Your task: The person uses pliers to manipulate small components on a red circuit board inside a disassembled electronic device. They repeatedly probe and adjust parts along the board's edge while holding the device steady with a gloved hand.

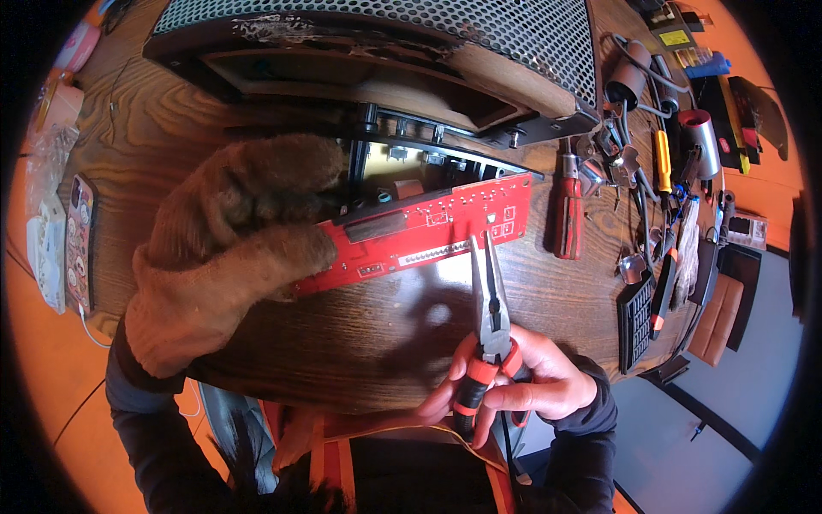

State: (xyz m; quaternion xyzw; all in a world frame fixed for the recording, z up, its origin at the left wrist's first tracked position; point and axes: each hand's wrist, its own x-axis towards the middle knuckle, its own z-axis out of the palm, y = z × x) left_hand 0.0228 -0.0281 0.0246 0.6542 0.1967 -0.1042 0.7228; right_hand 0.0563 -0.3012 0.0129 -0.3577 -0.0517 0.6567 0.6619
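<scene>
My left hand (214, 248), in a thick brown work glove, grips the left end of a red circuit board (458, 216) between thumb and fingers. The board is tilted up above the table, with small solder points and a white strip along its face. Behind it and partly hidden is a black frame (366, 141) with electronic parts. In my bare right hand (544, 377) are needle-nose pliers (494, 330) with red and black handles. Their jaws are slightly apart, tips at the board's lower right; whether they touch it I cannot tell.
A large housing with a perforated metal top (479, 30) stands at the back of the wooden table (342, 351). To the right lie a red screwdriver (568, 206), a yellow-handled tool (663, 163), a silver cylinder (700, 141) and several other tools. A phone (80, 231) lies on the left.
</scene>
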